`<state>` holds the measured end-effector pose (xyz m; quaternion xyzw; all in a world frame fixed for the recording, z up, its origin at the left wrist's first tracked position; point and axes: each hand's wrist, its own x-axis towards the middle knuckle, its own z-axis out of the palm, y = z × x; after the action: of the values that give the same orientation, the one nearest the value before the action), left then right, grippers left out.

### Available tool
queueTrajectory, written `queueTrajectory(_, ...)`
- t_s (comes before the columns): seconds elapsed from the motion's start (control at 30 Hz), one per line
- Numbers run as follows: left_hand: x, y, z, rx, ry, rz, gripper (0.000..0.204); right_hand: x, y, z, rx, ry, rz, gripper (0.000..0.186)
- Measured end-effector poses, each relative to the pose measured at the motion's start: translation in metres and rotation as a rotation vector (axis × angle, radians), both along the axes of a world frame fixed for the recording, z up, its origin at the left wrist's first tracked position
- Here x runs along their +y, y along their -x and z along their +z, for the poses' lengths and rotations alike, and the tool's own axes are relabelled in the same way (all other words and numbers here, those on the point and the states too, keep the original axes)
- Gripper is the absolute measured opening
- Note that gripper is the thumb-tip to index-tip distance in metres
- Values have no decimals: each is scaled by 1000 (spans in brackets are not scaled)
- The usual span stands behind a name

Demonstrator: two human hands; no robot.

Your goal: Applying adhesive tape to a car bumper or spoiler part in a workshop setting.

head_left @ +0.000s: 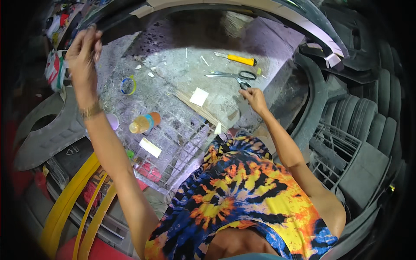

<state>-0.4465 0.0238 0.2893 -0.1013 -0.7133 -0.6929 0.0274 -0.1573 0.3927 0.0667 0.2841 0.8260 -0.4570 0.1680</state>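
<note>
My left hand (83,47) is raised at the far left, beside the left end of a long dark curved panel (190,9). Its fingers are curled together; what they hold, if anything, I cannot make out. Lower right of the middle, my right hand (256,100) pinches the lower handle loop of a pair of scissors (236,77). The scissors lie on the worn grey work surface (173,69), blades slightly apart and pointing left. Just beyond them rests a yellow utility knife (241,59) with its blade out. A white square piece (199,97) lies left of the right hand.
An orange-and-blue bottle (145,122) lies near a white block (150,147) and a wire grid (184,151). A tape ring (128,85) sits farther left. Yellow strips (71,195) and a grey panel (56,130) crowd the left; dark curved parts (355,112) stack at right.
</note>
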Motion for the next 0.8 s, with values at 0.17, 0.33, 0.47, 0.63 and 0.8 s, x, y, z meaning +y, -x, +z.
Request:
queueTrajectory(0.17,-52,-196,-5,-147,-309,-162,40,17,9,-29,380,-398,298,23)
queueTrajectory(0.33,-44,-372,-60,-574,-476,-258,65,63,31,-96,270,-615,650,34)
queueTrajectory(0.47,-51,-460,-95,-615,-617,12,74,88,44,-110,166,-712,695,44)
queueTrajectory(0.63,-69,-542,-149,-586,-528,421,65,116,72,-108,101,-477,898,38)
queueTrajectory(0.8,-117,-620,-243,-811,-408,881,49,146,54,-99,-249,157,661,20)
